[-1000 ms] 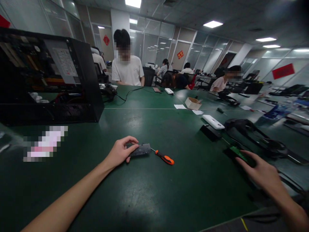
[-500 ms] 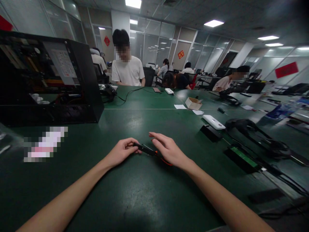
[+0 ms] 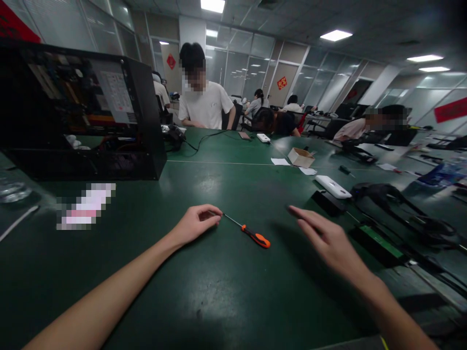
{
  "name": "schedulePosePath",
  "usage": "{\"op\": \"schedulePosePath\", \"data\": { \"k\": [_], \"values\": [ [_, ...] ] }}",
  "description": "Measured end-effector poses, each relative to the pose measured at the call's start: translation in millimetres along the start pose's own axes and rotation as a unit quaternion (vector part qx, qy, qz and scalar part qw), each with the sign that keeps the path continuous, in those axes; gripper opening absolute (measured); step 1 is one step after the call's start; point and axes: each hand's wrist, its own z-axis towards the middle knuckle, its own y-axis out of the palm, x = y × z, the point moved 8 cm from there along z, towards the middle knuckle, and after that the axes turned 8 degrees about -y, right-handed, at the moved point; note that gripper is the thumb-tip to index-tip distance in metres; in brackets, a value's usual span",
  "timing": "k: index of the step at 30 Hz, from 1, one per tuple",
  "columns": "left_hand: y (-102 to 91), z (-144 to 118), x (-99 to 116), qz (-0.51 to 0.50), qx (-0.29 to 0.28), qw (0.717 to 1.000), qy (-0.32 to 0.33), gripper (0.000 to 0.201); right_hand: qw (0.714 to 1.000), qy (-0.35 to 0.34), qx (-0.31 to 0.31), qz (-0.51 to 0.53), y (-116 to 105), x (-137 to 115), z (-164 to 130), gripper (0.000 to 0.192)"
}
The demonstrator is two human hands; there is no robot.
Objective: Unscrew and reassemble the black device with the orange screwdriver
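Observation:
My left hand (image 3: 199, 224) rests on the green table with curved fingers, a gap showing between thumb and fingertips. Beside those fingertips is the tip of a screwdriver (image 3: 256, 236), whose orange and black handle lies on the table, angled to the right. Whether the fingers touch its shaft I cannot tell. Further right, my right hand (image 3: 330, 238) is raised above the table, fingers long and thumb close to them. A small dark end shows past its fingertips; the rest of whatever it holds is hidden.
An open black computer case (image 3: 144, 121) stands at left, near a blurred-out pinkish item (image 3: 87, 206). At right are a white device (image 3: 332, 186), a black box (image 3: 328, 201), a green-topped black block (image 3: 379, 241) and cables. A small carton (image 3: 301, 158) and a person in white (image 3: 206, 104) are beyond.
My right hand has moved right, away from my left hand, uncovering the screwdriver. The narrow black piece that was in my left hand no longer shows there. The view has shifted slightly.

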Motion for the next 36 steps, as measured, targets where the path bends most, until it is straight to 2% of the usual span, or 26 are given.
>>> {"op": "schedulePosePath", "data": {
  "k": [2,5,6,9,11,15,21,31,36],
  "values": [
    [1.1,0,2,0.008,-0.003,1.0,0.007,0.024,0.986,0.038,0.074,-0.147,-51,57,-33,0.051],
    [2.6,-1,3,0.028,-0.004,1.0,0.012,0.023,0.934,0.119,0.11,-0.317,-101,136,-81,0.062],
    [3.0,-1,3,0.034,-0.003,0.999,0.011,0.023,0.922,0.135,0.108,-0.346,-108,155,-94,0.064],
    [3.6,-2,2,0.045,-0.002,0.999,0.015,0.022,0.925,0.145,0.063,-0.344,-101,189,-118,0.067],
    [3.6,-2,2,0.049,-0.001,0.999,0.017,0.022,0.926,0.155,0.055,-0.339,-93,196,-125,0.07],
    [4.0,-1,1,0.055,-0.006,0.998,0.018,0.021,0.919,0.163,0.051,-0.355,-86,194,-125,0.075],
    [5.3,-1,1,0.052,-0.012,0.998,0.022,0.02,0.922,0.195,0.033,-0.334,-89,192,-117,0.077],
    [5.5,-3,3,0.069,-0.01,0.997,0.016,0.021,0.917,0.2,0.032,-0.345,-84,185,-111,0.071],
    [6.0,-3,4,0.08,-0.013,0.997,0.017,0.022,0.911,0.196,0.05,-0.359,-82,180,-108,0.076]
  ]
}}
